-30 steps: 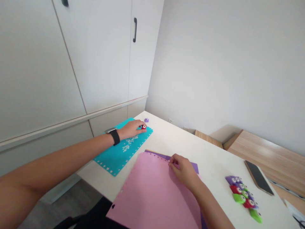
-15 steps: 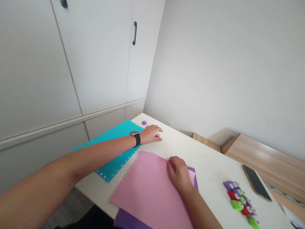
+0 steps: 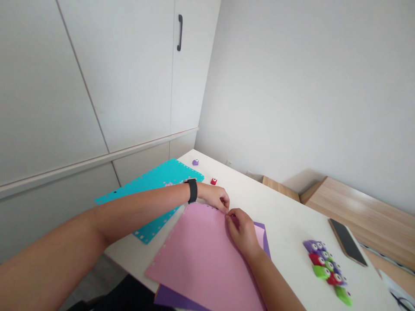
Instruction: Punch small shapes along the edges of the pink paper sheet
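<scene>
The left hand point(image 3: 214, 197) and right hand point(image 3: 241, 231) pinch the holed top edge of a soft pink foam sheet point(image 3: 201, 255), their fingertips partly hidden. It lies on a purple foam sheet point(image 3: 171, 297) on a white table point(image 3: 285, 224), overlapping a perforated teal foam sheet point(image 3: 155, 183).

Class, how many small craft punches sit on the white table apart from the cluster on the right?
2: a purple punch near the far corner of the white table, and a red punch just beyond the left hand. Any under the pink sheet would be hidden.
</scene>
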{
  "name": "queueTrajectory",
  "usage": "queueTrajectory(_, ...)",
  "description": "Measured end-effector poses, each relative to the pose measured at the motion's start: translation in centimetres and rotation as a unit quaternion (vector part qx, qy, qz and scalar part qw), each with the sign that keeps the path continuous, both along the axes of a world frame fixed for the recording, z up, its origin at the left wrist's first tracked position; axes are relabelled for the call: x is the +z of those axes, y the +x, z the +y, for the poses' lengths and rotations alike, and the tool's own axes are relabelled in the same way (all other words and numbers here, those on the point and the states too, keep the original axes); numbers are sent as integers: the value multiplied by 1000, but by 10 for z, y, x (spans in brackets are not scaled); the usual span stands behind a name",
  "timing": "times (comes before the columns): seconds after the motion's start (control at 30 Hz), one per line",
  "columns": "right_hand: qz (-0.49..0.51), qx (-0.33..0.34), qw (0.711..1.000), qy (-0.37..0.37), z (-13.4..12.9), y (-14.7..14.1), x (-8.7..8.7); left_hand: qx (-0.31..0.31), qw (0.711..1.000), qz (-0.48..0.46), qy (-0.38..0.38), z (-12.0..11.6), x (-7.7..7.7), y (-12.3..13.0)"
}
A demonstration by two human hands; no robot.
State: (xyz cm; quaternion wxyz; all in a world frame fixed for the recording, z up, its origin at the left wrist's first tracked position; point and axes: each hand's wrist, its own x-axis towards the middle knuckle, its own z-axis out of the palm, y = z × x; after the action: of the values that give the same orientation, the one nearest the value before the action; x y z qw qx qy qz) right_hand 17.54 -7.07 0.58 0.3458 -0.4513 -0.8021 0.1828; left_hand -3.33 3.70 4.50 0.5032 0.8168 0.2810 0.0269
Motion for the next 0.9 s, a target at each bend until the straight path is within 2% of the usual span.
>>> queueTrajectory(0.17, 16, 2, 999, -28, 0, 0, 0, -10, 999, -1, -36, 6, -9, 2)
queueTrajectory(0.5, 53, 5, 996, -69, 3, -1, -1, 20, 997, -25, -72, 5, -23, 1)
queueTrajectory(0.9, 87, 8, 993, -85, 2, -4, 3, 14, 989, -70, -127, -3, -18, -6)
